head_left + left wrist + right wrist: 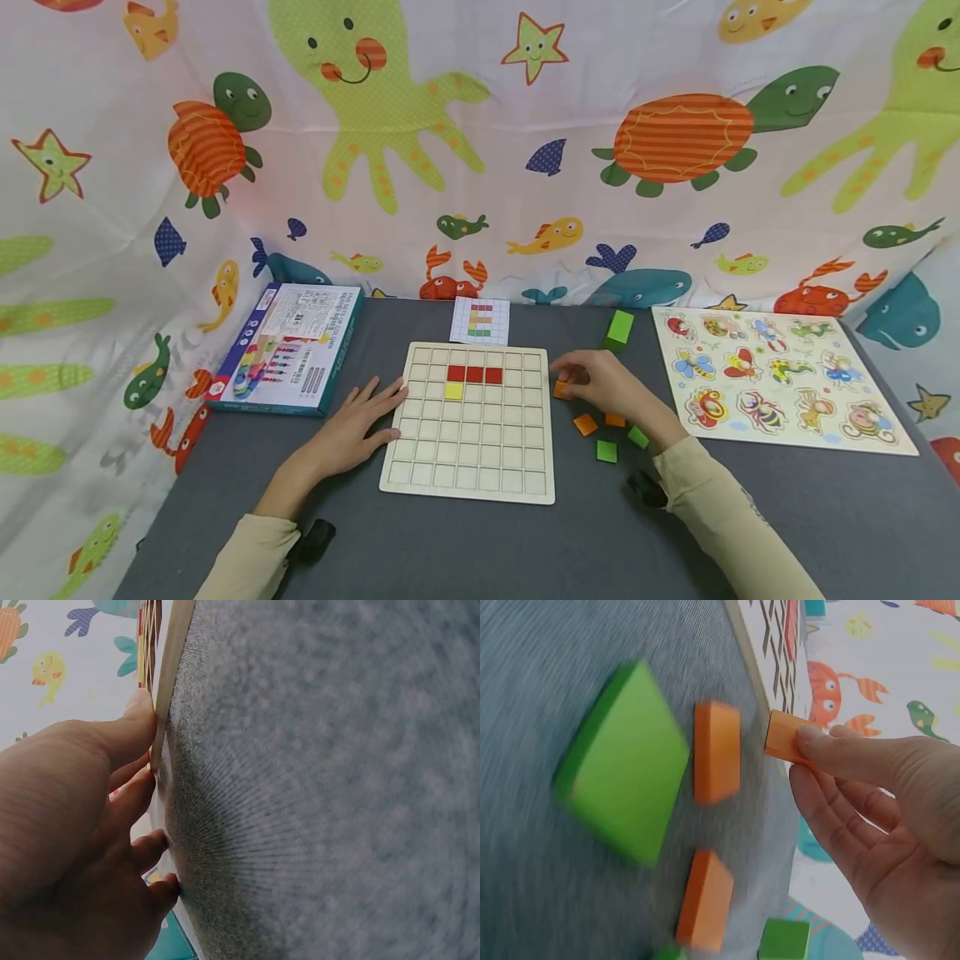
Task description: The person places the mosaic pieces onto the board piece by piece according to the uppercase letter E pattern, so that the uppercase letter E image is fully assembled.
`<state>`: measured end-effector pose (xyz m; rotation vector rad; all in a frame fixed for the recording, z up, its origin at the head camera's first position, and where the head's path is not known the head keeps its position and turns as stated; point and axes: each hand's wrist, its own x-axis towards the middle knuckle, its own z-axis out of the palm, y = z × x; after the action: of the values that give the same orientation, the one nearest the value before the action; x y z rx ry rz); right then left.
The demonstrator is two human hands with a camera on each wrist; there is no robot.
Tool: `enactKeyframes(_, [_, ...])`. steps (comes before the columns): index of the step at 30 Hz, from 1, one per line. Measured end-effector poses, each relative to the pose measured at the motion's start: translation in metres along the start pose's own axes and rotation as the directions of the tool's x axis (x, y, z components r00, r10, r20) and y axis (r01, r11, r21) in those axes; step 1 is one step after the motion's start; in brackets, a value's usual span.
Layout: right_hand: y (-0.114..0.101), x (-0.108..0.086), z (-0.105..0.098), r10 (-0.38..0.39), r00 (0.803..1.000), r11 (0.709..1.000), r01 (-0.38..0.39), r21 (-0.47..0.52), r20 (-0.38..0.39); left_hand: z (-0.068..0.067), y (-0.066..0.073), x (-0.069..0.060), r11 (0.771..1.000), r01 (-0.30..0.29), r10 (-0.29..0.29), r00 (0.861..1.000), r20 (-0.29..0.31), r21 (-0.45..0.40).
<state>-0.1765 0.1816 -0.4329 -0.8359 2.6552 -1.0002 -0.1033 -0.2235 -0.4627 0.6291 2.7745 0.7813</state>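
Note:
In the head view a wooden grid board (pixel 474 454) holds three red tiles (pixel 474 375) in a row, with one yellow tile (pixel 453 391) under the leftmost. My left hand (pixel 352 429) lies with spread fingers at the board's left edge; in the left wrist view the thumb of that hand (pixel 90 810) touches the edge. Just off the board's right edge, my right hand (pixel 600 383) pinches an orange tile (pixel 784 736) between thumb and fingers. Beside it on the table are orange tiles (pixel 717 752) and green tiles (pixel 630 765).
Behind the board lies a pattern card (pixel 481 322) with coloured rows. Green blocks (pixel 618 330) stand to the back right. A boxed game (pixel 288 346) is at the left, and a picture board with insects (pixel 780 375) at the right. A printed cloth hangs behind.

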Motion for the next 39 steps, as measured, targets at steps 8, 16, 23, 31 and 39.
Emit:
enactKeyframes(8, [-0.018,0.016,0.019,-0.050,0.999,0.996,0.050,0.069,-0.003,0.002,-0.002,-0.001,1.000,-0.001,0.001,1.000,0.000,0.001])
enactKeyframes(16, [-0.039,0.034,0.039,-0.094,0.995,0.986,0.090,0.139,0.019,0.004,-0.003,-0.001,1.000,0.010,-0.010,1.000,0.003,-0.012])
enactKeyframes(23, [-0.051,0.049,0.060,-0.117,0.993,0.980,0.111,0.166,0.024,0.003,-0.002,-0.002,1.000,0.006,-0.006,1.000,-0.002,-0.013])
enactKeyframes(31, [-0.073,0.063,0.081,-0.152,0.988,0.975,0.147,0.168,0.019,0.003,-0.003,-0.002,1.000,0.001,-0.001,1.000,-0.002,-0.016])
enactKeyframes(39, [-0.082,0.068,0.095,-0.181,0.983,0.968,0.173,0.181,0.027,0.004,-0.004,0.000,1.000,-0.010,0.010,1.000,-0.002,-0.014])
